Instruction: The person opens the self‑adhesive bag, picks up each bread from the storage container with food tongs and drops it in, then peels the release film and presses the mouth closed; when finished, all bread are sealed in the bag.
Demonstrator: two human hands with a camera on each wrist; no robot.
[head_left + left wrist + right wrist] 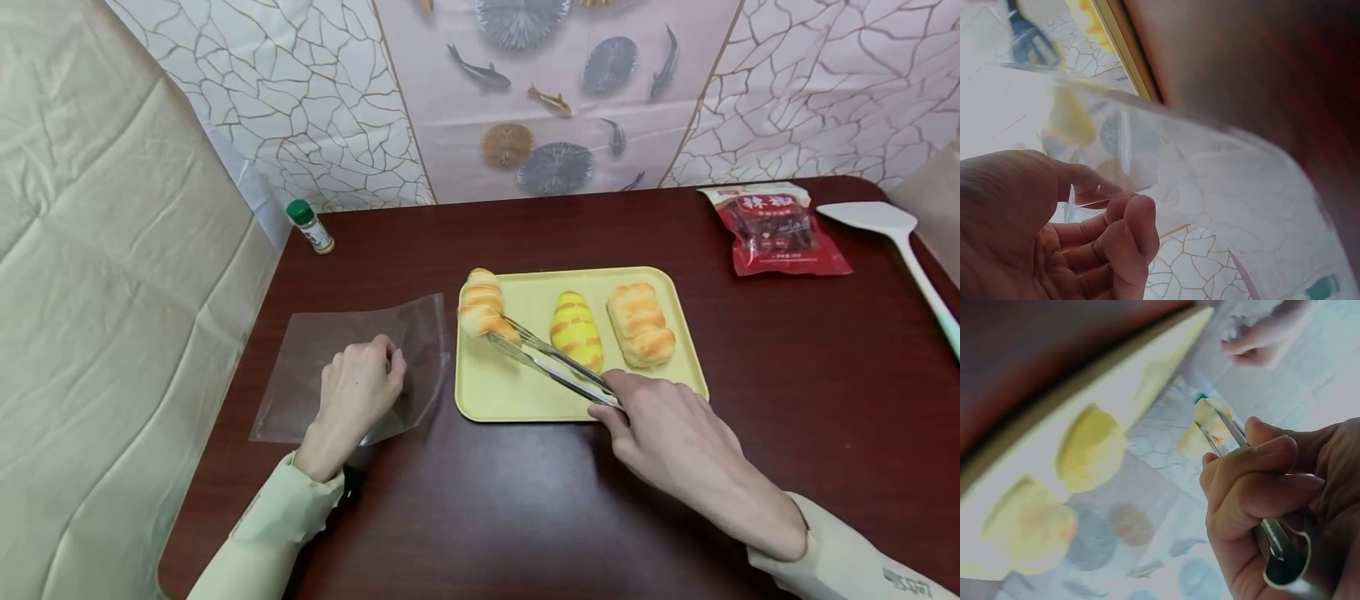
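Note:
My left hand [358,383] pinches the edge of a clear plastic bag [300,354] left of the tray. In the left wrist view, the thumb and fingertips meet at the bag's film [1229,169], which stands up in a curve. With curled fingers my right hand [678,429] grips metal tongs [564,372]. The tongs' tips are round the lower end of a striped bread roll [482,302], which overlaps the left edge of the yellow tray [517,400]. A yellow bread roll [576,329] and a browned, ridged bread loaf [641,325] lie on the tray.
At the table's back left stands a small green-capped bottle [311,227]. A red and white food packet [780,233] lies at the back right, beside a white spatula [873,218]. Patterned cloth hangs behind the table, and a beige cover [97,292] borders its left side.

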